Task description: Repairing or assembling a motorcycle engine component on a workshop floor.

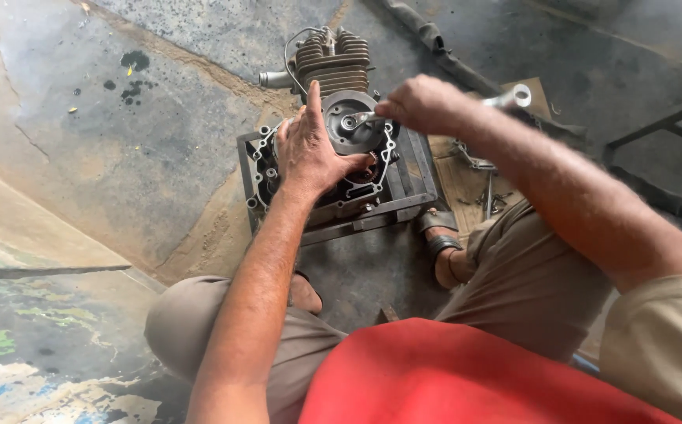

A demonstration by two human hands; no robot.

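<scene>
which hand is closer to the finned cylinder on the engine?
Left. Left hand lies on the engine case, forefinger reaching up toward the finned cylinder. Right hand holds a wrench off to its right.

The engine sits on a metal stand on the floor, its finned cylinder at the far end. The left hand lies flat on the engine's open side, left of the round rotor; the right hand is over the engine's right edge, holding a wrench whose socket end meets the rotor's centre. A sandalled foot rests just near and right of the engine, with loose parts on a board to its right.
</scene>
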